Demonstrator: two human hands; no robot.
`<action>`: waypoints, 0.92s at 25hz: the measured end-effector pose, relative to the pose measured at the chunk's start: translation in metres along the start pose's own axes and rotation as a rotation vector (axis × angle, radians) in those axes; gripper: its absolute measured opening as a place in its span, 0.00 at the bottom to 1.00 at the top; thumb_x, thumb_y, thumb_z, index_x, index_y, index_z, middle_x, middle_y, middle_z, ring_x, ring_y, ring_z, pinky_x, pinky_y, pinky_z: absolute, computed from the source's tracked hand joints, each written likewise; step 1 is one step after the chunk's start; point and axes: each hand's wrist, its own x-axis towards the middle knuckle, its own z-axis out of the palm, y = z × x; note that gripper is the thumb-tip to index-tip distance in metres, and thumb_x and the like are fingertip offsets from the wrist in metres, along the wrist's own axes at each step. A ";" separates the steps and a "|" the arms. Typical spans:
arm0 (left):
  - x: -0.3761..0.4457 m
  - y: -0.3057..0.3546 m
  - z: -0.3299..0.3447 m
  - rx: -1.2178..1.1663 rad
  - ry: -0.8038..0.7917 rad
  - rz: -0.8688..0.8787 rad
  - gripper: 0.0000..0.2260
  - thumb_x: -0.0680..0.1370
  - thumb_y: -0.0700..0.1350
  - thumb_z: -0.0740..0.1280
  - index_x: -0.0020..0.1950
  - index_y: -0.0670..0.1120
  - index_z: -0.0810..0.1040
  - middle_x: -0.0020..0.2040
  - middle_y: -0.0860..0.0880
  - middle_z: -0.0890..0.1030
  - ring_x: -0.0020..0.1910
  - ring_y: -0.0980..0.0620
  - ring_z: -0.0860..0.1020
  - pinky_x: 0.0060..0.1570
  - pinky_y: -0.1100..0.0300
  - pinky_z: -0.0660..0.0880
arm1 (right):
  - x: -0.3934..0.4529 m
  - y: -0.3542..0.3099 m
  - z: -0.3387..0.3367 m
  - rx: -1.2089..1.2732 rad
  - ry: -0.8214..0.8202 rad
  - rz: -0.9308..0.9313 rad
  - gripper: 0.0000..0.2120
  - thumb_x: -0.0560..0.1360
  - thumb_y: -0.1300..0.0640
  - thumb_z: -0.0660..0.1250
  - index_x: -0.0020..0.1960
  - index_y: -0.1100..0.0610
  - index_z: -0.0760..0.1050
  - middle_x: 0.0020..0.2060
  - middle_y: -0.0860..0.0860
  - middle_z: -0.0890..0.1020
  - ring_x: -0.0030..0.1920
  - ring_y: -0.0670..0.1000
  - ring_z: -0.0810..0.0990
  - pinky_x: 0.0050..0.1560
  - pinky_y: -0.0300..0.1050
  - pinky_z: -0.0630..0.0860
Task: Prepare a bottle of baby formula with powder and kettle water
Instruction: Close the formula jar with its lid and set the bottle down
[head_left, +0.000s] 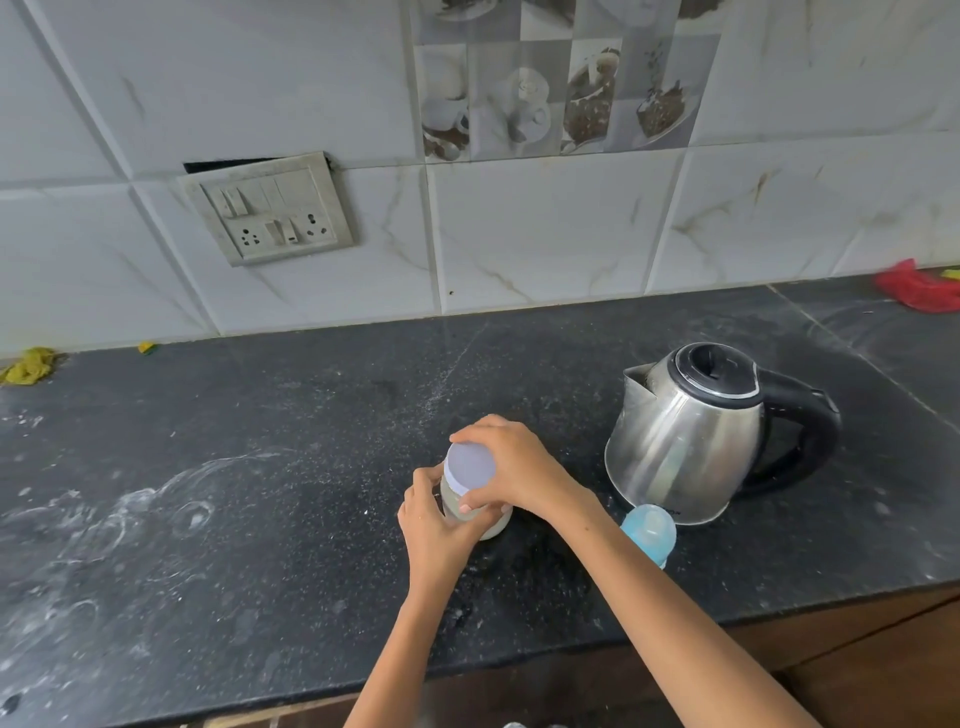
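On the dark stone worktop (260, 467), just left of the steel kettle (691, 436), stands a clear jar (470, 512) of pale formula powder; the left hand (436, 525) wraps its body with fingers closed around it, and the right hand (514, 467) grips the rim of its pale screw lid (470, 465), fingers curled on the edge. The jar looks light, rigid and smooth, likely slippery, so a firm hold low on the body seems wise while the lid turns. The blue-topped baby bottle (649, 535) waits beside the kettle's base.
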 end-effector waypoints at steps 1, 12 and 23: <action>0.000 0.000 0.000 -0.003 -0.001 -0.004 0.31 0.56 0.63 0.77 0.52 0.55 0.69 0.52 0.55 0.76 0.54 0.48 0.74 0.52 0.43 0.73 | 0.002 -0.004 0.000 -0.050 -0.025 -0.017 0.37 0.64 0.54 0.80 0.70 0.50 0.70 0.66 0.50 0.72 0.65 0.53 0.72 0.62 0.48 0.71; 0.001 -0.004 0.000 -0.013 0.023 0.042 0.26 0.58 0.59 0.73 0.50 0.52 0.70 0.49 0.55 0.77 0.50 0.48 0.76 0.50 0.40 0.73 | 0.001 -0.032 0.016 -0.365 0.079 0.219 0.37 0.67 0.33 0.70 0.66 0.58 0.69 0.59 0.58 0.74 0.58 0.57 0.76 0.53 0.48 0.74; 0.002 -0.005 0.002 -0.016 0.000 0.018 0.27 0.57 0.61 0.76 0.50 0.61 0.67 0.50 0.55 0.77 0.53 0.47 0.75 0.51 0.41 0.74 | -0.019 -0.005 0.011 0.024 0.078 0.087 0.29 0.77 0.40 0.63 0.69 0.59 0.69 0.68 0.55 0.71 0.67 0.55 0.70 0.64 0.50 0.70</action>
